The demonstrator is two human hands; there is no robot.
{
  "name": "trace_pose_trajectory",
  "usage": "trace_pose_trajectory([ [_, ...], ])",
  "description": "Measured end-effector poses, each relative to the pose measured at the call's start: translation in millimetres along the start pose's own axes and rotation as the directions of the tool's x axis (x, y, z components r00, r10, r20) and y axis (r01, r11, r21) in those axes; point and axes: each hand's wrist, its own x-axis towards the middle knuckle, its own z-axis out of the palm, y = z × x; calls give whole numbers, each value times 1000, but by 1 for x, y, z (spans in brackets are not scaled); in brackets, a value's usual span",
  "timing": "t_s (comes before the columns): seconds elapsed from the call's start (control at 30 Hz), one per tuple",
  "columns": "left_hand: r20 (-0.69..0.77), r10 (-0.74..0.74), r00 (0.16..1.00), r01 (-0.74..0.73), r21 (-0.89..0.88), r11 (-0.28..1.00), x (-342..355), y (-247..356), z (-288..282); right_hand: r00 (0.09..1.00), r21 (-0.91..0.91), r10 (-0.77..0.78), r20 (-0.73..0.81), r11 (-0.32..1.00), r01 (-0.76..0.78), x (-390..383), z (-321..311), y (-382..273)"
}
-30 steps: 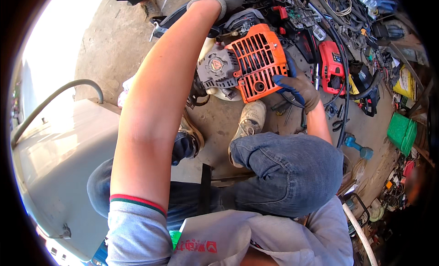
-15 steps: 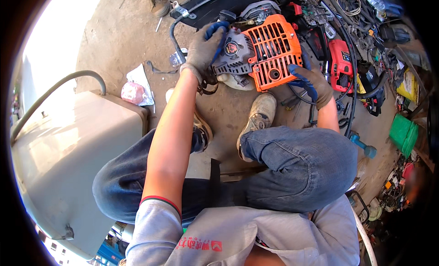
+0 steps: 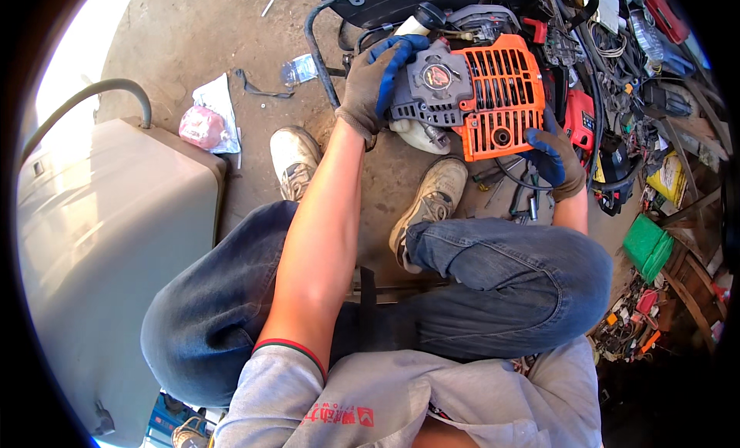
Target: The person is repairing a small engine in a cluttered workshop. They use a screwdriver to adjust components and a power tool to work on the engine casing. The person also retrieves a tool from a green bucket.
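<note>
A small engine with an orange slotted cover (image 3: 505,101) and a dark grey housing (image 3: 435,77) is between my two hands, just beyond my shoes. My left hand (image 3: 371,82), in a grey-brown and blue work glove, grips the grey end, fingers curled over its upper left edge. Round the lower right corner of the orange cover, my gloved right hand (image 3: 559,159) is closed, thumb in front and fingers partly hidden behind it. Below the grey housing shows a whitish tank (image 3: 420,136). A black-capped white part (image 3: 422,18) sticks up behind my left fingers.
My shoes (image 3: 435,201) rest on the dirt floor. At left stands a large beige metal box (image 3: 123,217) with a hose; a pink bag (image 3: 204,127) lies beside it. Hand tools (image 3: 520,190), a red tool case (image 3: 580,118), cables and a green container (image 3: 647,248) crowd the right.
The engine and both hands have shifted right relative to my shoes, grips kept. My left shoe shows more fully beside my forearm. The whole view has also shifted somewhat.
</note>
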Motion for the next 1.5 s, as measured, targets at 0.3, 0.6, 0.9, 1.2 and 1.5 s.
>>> trace_pose_trajectory([
  [0.3, -310, -160, 937, 134, -101, 986, 24, -12, -8, 998, -74, -60, -12, 996, 59, -18, 10, 13],
  [0.6, -173, -322, 931, 355, 220, 909, 28, -8, -12, 1000, -77, 16, -6, 997, -16, -20, 5, 16],
  [0.9, -141, -379, 915, 384, 12, 923, 28, -3, -7, 997, 15, 80, 7, 997, -80, -30, -17, 30],
  [1.2, -42, -309, 950, 312, 98, 945, 29, -11, -6, 981, -25, 192, 31, 981, -191, -46, -36, 54],
  [1.5, 25, -332, 943, 327, 104, 939, 35, -9, -9, 983, -280, 180, 18, 945, -168, -45, -53, 85],
])
